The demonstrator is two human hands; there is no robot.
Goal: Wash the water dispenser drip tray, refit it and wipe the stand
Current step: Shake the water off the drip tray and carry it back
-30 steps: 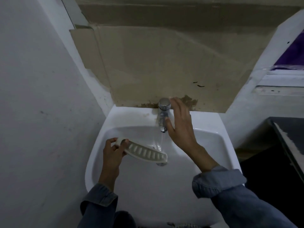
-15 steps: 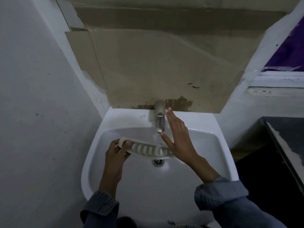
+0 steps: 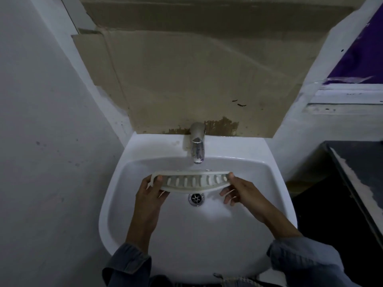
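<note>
The white slotted drip tray (image 3: 190,182) is held level over the white sink (image 3: 132,154), just below the chrome tap (image 3: 197,145) and above the drain (image 3: 195,198). My left hand (image 3: 152,191) grips the tray's left end, thumb on top. My right hand (image 3: 238,190) pinches the right end with thumb and forefinger, the other fingers curled underneath. No water runs from the tap.
A stained cardboard sheet (image 3: 196,75) covers the wall behind the tap. White walls close in on the left (image 3: 45,121) and right. A dark counter (image 3: 358,168) stands to the right of the sink, with a purple window pane (image 3: 360,56) above it.
My right hand left the tap and came down to take the tray's right end. The water stream stopped. The tray swung level, held at both ends.
</note>
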